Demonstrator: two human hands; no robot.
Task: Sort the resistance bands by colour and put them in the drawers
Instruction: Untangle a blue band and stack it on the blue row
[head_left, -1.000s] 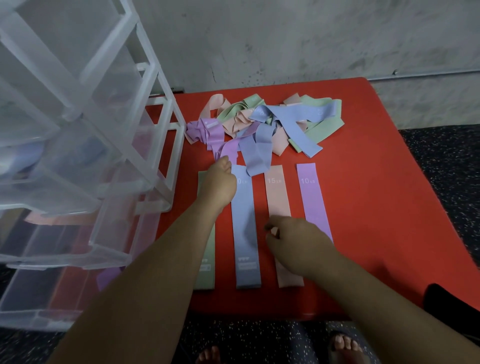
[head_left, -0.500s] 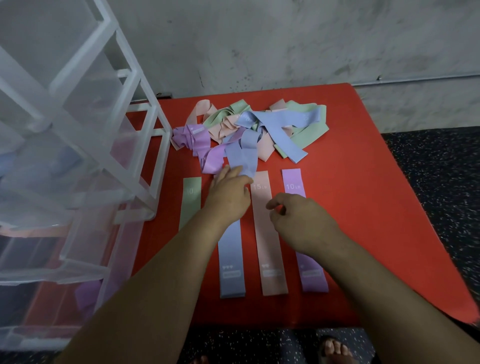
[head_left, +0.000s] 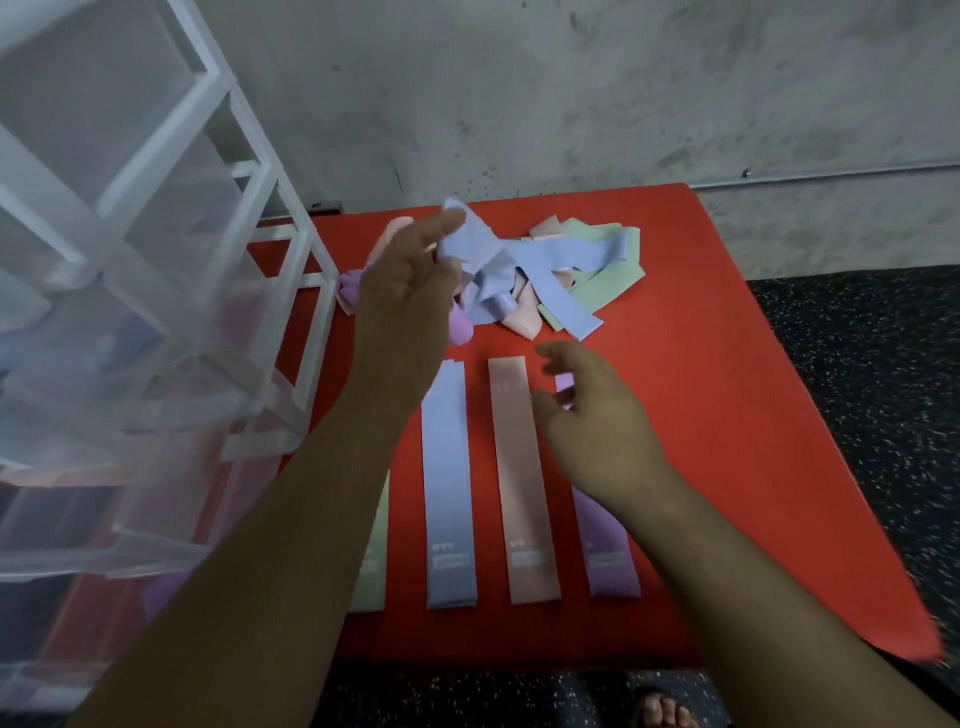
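Blue band (head_left: 470, 244) in left grip (head_left: 410, 280), above tangled pile (head_left: 597, 275)

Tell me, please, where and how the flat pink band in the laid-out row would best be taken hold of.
The pink band lies flat and straight, with the flat blue band and the purple band close along its long sides. I would probably pinch its near short end, coming from the near edge of the red table, where bare surface lies free before it.
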